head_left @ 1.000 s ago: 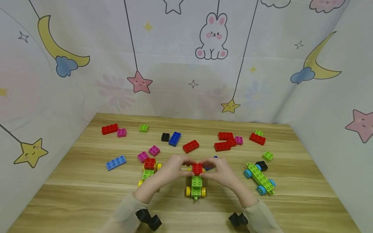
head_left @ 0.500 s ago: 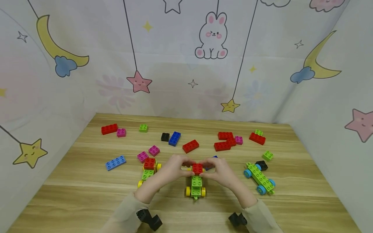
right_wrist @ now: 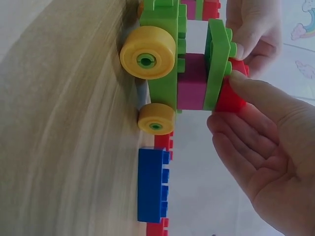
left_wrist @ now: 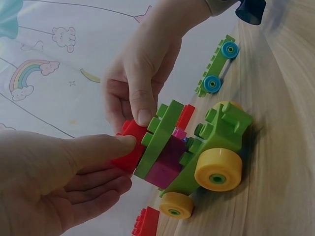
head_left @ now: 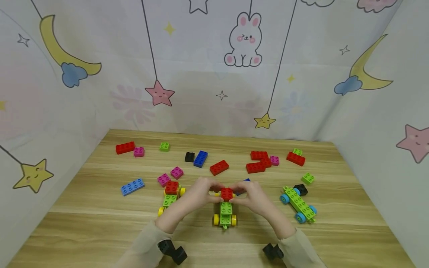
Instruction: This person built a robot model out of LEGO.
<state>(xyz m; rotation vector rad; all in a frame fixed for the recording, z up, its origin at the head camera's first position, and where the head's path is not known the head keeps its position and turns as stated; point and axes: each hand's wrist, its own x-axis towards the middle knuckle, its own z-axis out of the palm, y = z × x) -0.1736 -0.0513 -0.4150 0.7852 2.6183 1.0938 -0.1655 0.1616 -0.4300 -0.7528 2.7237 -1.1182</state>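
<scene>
- Here's the red brick [head_left: 226, 194], dead centre, seated at the 12 o'clock end of the car's [head_left: 226, 220] raised green plate [head_left: 226, 208].
- Left hand [head_left: 202, 192] pinches it from 9 o'clock, right hand [head_left: 250, 194] from 3; that matched squeeze probably keeps it square over the studs.
- Below the plate sits a magenta brick [left_wrist: 167, 164], seemingly there to lift it off the base.
- The car stands on yellow wheels [left_wrist: 218, 169], so the counter [head_left: 231, 251] likely takes any downward push.
- Off at 9 o'clock, another car [head_left: 169, 200]; at 3, a blue-wheeled base [head_left: 299, 206].
- Against half a second ago? Same grips, same places; only the head view tips slightly.
</scene>
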